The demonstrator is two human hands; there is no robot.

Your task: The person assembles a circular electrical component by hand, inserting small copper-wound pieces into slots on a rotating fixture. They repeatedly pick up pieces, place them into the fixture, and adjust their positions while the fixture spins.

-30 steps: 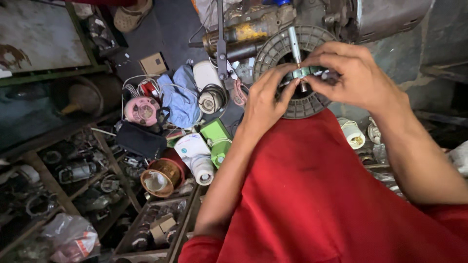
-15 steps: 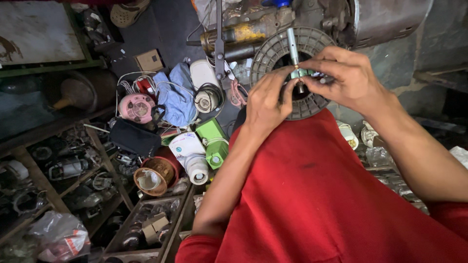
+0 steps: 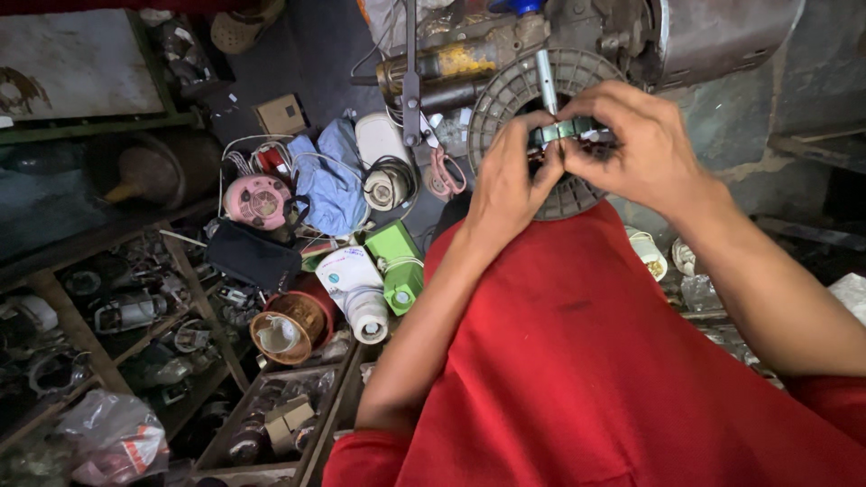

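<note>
Both hands, left hand [image 3: 507,185] and right hand [image 3: 642,144], on grey ribbed disc [image 3: 505,95] hub.

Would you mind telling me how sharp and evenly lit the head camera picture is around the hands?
Head view: the left hand and right hand on the grey round grille are sharp and softly lit; the shelves at lower left sink into shadow; wide-angle bending shows at the edges; no strong glare.

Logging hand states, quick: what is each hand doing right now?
Left hand: closed, pinching the small metal part at the grey round grille.
Right hand: closed on the same part.
</note>
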